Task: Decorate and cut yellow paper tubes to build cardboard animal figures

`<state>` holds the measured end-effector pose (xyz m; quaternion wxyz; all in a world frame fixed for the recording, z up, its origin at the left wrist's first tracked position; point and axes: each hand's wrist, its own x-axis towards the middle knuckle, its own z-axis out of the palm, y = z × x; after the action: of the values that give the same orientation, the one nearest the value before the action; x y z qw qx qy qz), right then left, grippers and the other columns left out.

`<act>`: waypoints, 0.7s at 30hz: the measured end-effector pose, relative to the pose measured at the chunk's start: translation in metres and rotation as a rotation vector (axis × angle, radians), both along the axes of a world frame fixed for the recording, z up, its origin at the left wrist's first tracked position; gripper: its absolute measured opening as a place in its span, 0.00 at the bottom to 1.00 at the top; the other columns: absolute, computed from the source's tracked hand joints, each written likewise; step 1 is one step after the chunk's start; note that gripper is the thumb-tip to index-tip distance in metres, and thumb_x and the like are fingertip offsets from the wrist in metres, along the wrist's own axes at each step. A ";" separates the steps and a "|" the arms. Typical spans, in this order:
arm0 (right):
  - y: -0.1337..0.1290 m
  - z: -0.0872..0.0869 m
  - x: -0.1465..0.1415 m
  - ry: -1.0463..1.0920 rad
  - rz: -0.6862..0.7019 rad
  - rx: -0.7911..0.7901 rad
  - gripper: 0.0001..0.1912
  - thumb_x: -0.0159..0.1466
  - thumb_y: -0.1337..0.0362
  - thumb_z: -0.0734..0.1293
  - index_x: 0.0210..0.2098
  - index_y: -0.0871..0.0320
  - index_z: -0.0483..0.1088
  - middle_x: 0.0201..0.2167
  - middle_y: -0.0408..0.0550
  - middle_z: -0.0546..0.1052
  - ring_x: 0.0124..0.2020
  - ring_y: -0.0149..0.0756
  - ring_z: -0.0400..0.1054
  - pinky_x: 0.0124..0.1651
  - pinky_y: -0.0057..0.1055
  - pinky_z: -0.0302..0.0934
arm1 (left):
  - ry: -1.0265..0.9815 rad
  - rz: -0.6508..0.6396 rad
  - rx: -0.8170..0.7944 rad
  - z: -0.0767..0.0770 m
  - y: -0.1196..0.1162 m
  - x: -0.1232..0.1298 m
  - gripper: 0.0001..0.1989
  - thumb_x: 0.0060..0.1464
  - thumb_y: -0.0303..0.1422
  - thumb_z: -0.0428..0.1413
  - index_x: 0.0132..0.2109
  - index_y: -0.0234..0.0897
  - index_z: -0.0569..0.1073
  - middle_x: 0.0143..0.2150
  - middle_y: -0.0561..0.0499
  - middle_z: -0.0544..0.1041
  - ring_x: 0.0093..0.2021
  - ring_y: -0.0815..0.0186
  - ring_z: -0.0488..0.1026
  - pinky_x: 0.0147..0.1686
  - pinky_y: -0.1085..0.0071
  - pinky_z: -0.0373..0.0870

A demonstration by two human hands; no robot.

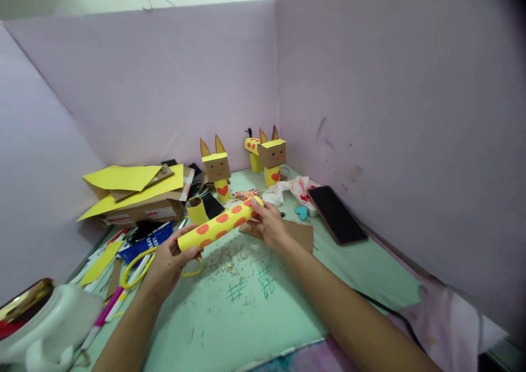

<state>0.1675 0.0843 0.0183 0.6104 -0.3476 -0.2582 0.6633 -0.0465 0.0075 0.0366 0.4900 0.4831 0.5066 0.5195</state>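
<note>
My left hand (pixel 175 259) and my right hand (pixel 269 221) hold a yellow paper tube (pixel 219 225) with orange-red spots, one at each end. The tube slants up to the right, above the light green tabletop (pixel 246 322). Close to my left hand are yellow-handled scissors (pixel 133 268), partly hidden by it. A short yellow tube (pixel 196 210) stands just behind the spotted one. Beneath my right hand lies a piece of brown cardboard (pixel 298 235). Farther back stands a cardboard animal figure (pixel 217 169) with pointed ears and a red heart; a second figure (pixel 272 155) has a spotted body.
Yellow sheets (pixel 123 177) lie on a cardboard box (pixel 143 213) at left. A phone (pixel 337 214) rests on the right, near a blue heart (pixel 301 213) and crumpled tissue (pixel 275 193). A white pot-like container (pixel 61 322) is front left. Pale walls enclose the table.
</note>
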 end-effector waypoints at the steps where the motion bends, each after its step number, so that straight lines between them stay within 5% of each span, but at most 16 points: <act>1: -0.001 0.001 0.000 0.000 0.017 0.014 0.12 0.52 0.58 0.71 0.31 0.57 0.66 0.27 0.42 0.75 0.27 0.30 0.70 0.27 0.25 0.67 | -0.018 0.029 0.010 -0.001 0.001 -0.002 0.29 0.39 0.32 0.65 0.51 0.37 0.67 0.38 0.51 0.74 0.32 0.68 0.71 0.32 0.74 0.70; 10: -0.005 0.002 0.000 -0.043 0.117 0.064 0.10 0.53 0.61 0.69 0.31 0.59 0.67 0.25 0.43 0.75 0.22 0.26 0.68 0.26 0.23 0.67 | -0.160 0.138 0.034 0.004 0.001 -0.013 0.28 0.40 0.33 0.65 0.50 0.37 0.68 0.35 0.51 0.75 0.28 0.68 0.72 0.24 0.75 0.70; 15: -0.009 0.002 -0.001 -0.113 0.188 0.065 0.14 0.50 0.59 0.72 0.32 0.58 0.66 0.25 0.44 0.75 0.22 0.29 0.68 0.27 0.26 0.68 | -0.243 0.201 0.022 0.009 0.003 -0.013 0.21 0.38 0.32 0.65 0.42 0.34 0.71 0.29 0.51 0.76 0.25 0.67 0.72 0.21 0.74 0.70; 21: -0.016 0.005 -0.002 -0.259 0.201 0.162 0.19 0.53 0.53 0.68 0.40 0.55 0.63 0.32 0.44 0.74 0.24 0.28 0.68 0.30 0.27 0.66 | -0.329 0.447 0.075 0.027 -0.003 -0.052 0.11 0.37 0.25 0.61 0.34 0.31 0.73 0.24 0.53 0.75 0.21 0.69 0.70 0.17 0.76 0.69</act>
<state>0.1657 0.0687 0.0233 0.5287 -0.3523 -0.4205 0.6477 -0.0985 0.0048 0.0634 0.4205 0.2864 0.4948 0.7045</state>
